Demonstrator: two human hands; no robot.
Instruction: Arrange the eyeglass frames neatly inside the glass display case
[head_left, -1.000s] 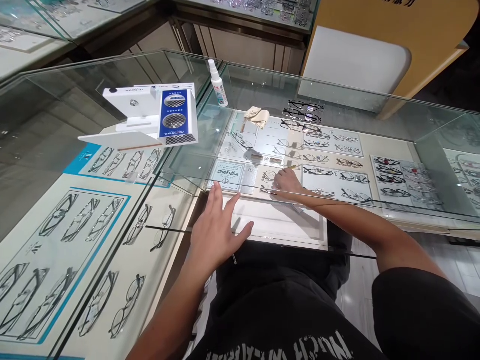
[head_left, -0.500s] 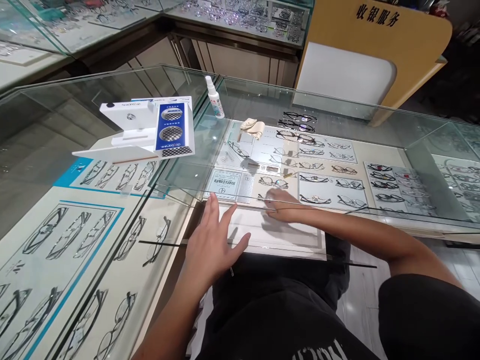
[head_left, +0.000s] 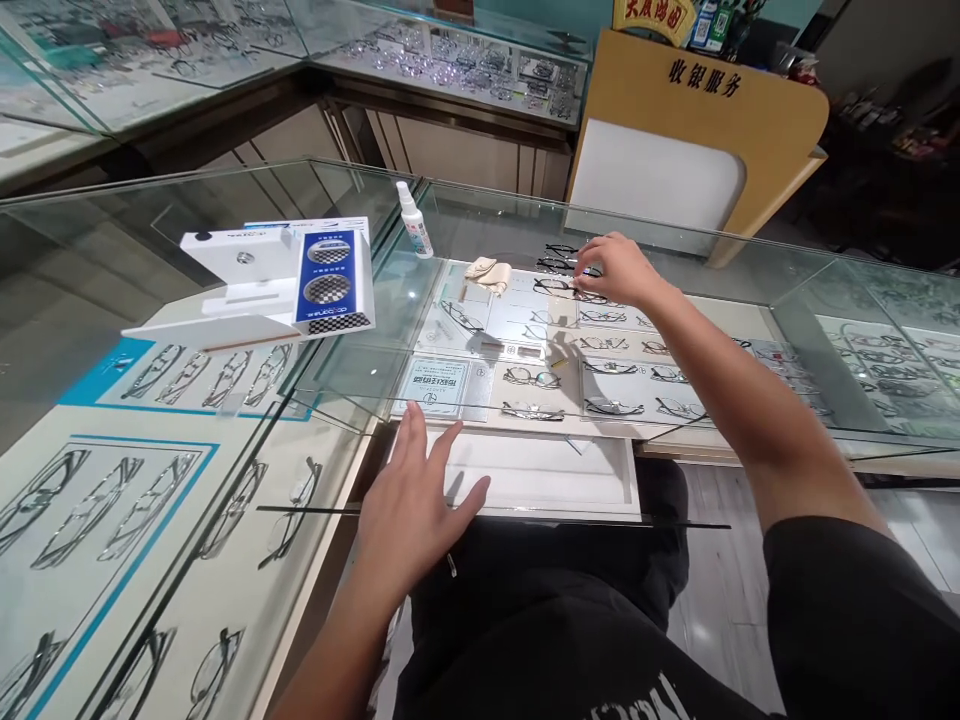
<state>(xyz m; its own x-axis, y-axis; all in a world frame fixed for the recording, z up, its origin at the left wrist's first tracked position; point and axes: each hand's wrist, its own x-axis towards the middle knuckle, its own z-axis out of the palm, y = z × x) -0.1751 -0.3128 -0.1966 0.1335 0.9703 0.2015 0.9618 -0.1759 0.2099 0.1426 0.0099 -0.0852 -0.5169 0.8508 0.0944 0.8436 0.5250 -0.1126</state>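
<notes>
My left hand [head_left: 412, 505] rests flat, fingers spread, on the near edge of the glass display counter [head_left: 360, 330], beside a pulled-out white drawer tray [head_left: 547, 475]. My right hand [head_left: 619, 270] is stretched out over the counter top, fingers curled at the black-framed glasses [head_left: 562, 258] lying on the glass at the far side. Whether it grips a frame I cannot tell. Inside the case, trays of spectacle frames [head_left: 637, 385] sit in rows.
A white and blue lens demo stand [head_left: 277, 285] sits on the glass at left. A small spray bottle [head_left: 414, 222] and a beige cloth [head_left: 487, 273] lie further back. An orange cashier sign [head_left: 697, 130] stands behind; more glass cases run along the back.
My right hand has come out of the case's lower tray and now reaches over the glass to the black glasses at the far side. My left hand has stayed put.
</notes>
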